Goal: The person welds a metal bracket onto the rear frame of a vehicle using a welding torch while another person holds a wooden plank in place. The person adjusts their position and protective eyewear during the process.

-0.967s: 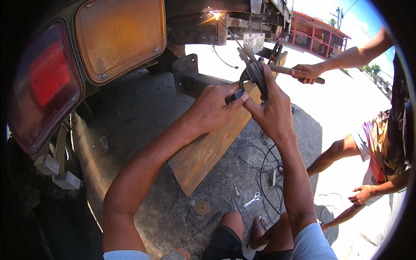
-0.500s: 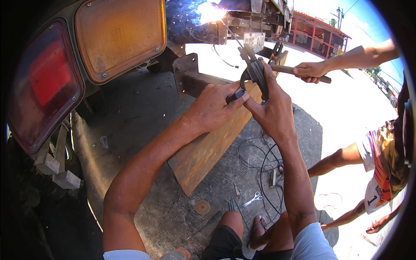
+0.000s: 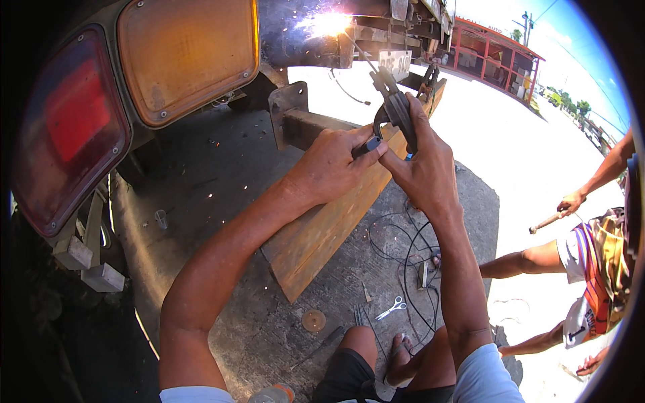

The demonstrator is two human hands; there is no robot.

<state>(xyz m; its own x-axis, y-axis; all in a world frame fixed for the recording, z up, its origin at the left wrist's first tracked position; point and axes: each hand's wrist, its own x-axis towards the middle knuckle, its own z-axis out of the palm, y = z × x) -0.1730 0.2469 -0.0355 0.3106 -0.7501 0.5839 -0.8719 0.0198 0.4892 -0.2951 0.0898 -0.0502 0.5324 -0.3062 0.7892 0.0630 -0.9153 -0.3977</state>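
My right hand (image 3: 426,171) is wrapped round a black welding electrode holder (image 3: 398,114), thumb and fingers closed on it. A thin welding rod (image 3: 361,52) runs from its jaws up to a bright arc (image 3: 331,24) at the metal underside of a vehicle. My left hand (image 3: 326,168) is closed round a short dark cylinder (image 3: 366,147) right beside the holder; whether the two are one piece I cannot tell. Both hands touch, above a brown wooden plank (image 3: 336,235). A metal bracket (image 3: 290,117) juts out just beyond my left hand.
Large amber (image 3: 188,60) and red (image 3: 77,127) tail lights fill the left. Sparks fall over the concrete. Below lie white scissors (image 3: 392,308), black cables (image 3: 408,262) and a round disc (image 3: 313,321). A co-worker's hand (image 3: 572,201) holds a wooden-handled tool (image 3: 547,221) at the right.
The co-worker's arm with the wooden-handled tool has drawn back from beside the electrode holder, down and to the right. My hands have hardly moved; the arc still burns.
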